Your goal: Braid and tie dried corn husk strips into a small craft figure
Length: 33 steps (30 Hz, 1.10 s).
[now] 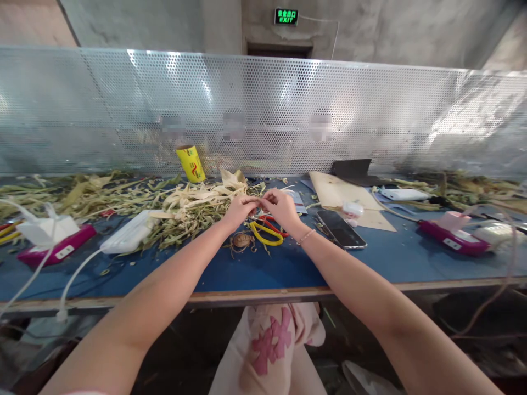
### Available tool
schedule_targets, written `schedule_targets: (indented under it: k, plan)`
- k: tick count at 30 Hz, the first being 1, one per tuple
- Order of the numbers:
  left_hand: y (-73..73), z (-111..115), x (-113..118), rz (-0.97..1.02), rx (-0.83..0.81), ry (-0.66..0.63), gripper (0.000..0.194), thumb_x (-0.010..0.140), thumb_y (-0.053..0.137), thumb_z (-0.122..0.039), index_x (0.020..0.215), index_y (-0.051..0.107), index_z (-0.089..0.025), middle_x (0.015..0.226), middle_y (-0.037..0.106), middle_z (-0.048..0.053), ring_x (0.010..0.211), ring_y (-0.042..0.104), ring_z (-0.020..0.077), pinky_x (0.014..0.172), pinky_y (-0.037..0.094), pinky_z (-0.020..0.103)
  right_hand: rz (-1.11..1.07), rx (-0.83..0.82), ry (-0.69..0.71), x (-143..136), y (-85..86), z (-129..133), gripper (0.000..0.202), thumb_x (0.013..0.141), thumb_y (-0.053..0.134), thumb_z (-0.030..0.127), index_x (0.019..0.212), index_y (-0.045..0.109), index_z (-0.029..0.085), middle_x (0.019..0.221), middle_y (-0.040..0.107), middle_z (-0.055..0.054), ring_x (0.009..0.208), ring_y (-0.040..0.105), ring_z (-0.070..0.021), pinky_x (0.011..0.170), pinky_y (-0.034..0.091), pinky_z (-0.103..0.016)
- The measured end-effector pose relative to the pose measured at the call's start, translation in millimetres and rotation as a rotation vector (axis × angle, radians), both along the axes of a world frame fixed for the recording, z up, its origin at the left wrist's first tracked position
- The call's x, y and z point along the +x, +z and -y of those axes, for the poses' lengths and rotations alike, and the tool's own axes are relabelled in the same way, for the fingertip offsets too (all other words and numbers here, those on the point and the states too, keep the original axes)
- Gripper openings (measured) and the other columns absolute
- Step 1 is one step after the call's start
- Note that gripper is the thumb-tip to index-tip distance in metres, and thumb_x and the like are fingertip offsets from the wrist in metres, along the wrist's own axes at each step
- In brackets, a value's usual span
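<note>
We judge the work to be partway along: the leaf pile (185,219) on the bench (284,274) lies loose and tangled, so plenty looks unused. At its right end our left hand (242,212) and right hand (283,206) meet at the fingertips, the grip of each pinched narrow on a small piece (259,206); fingers mostly hide it, so we cannot tell its shape or how finished it is. In front of the pile's right end we see a small brown bundle (242,241), perhaps further worked, and just right of it the yellow-handled scissors (267,240), which neither hand holds.

The bench is blue, with a worn edge and scattered scraps. Well left of the pile we have a purple power strip (82,237) bearing a white plug (49,230); against the pile's left front lies a white box (127,233) with a cable. Behind the pile a yellow tube (191,164) leans. To its right are a phone (341,229), a cardboard sheet (341,192) and, well apart, another purple strip (440,236). Behind the pile a perforated metal screen (263,104) crosses our view; above, right of the pile, a green exit sign (286,17) hangs on the grey wall (370,33).
</note>
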<state>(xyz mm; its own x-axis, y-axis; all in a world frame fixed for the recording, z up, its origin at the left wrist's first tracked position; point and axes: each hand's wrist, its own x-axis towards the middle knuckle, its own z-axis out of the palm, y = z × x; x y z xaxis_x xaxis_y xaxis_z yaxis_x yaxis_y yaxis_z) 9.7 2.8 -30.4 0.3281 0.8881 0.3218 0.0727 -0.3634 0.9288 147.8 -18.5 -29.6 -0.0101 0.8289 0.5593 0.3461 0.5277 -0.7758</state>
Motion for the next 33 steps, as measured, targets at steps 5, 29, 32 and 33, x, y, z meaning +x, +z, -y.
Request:
schedule_targets:
  k: [5, 29, 32, 33]
  plan:
    - [-1.2, 1, 1, -0.015, 0.072, 0.070, 0.035, 0.072, 0.052, -0.040, 0.048, 0.046, -0.015, 0.042, 0.039, -0.004, 0.042, 0.035, 0.0063, 0.044, 0.025, 0.021, 0.032, 0.042, -0.032, -1, -1.7, 0, 0.007, 0.070, 0.055, 0.024, 0.067, 0.050, 0.019, 0.058, 0.059, 0.001, 0.055, 0.055, -0.0114, 0.057, 0.044, -0.026]
    - [12.8, 6, 4, 0.313, -0.296, 0.134, 0.012, 0.071, 0.050, -0.013, 0.063, 0.041, -0.015, 0.043, 0.047, -0.005, 0.030, 0.029, 0.0014, 0.034, 0.016, 0.016, -0.052, -0.036, 0.113, -2, -9.2, -13, 0.019, 0.069, 0.056, 0.027, 0.082, 0.061, 0.016, 0.061, 0.058, 0.002, 0.055, 0.050, -0.0089, 0.055, 0.042, -0.022]
    - [13.6, 9, 7, 0.341, -0.300, 0.111, 0.015, 0.071, 0.050, -0.011, 0.064, 0.038, -0.017, 0.045, 0.044, -0.007, 0.032, 0.029, 0.0014, 0.035, 0.016, 0.016, -0.056, -0.055, 0.133, -4, -10.2, -13, 0.025, 0.068, 0.057, 0.028, 0.090, 0.061, 0.016, 0.062, 0.057, 0.002, 0.055, 0.050, -0.0088, 0.055, 0.042, -0.022]
    - [13.9, 10, 7, 0.362, -0.292, 0.103, 0.016, 0.070, 0.050, -0.011, 0.066, 0.036, -0.017, 0.046, 0.043, -0.007, 0.033, 0.030, 0.0015, 0.036, 0.017, 0.016, -0.057, -0.057, 0.136, -4, -10.6, -13, 0.026, 0.068, 0.057, 0.029, 0.091, 0.061, 0.016, 0.061, 0.057, 0.002, 0.054, 0.049, -0.0086, 0.054, 0.042, -0.022]
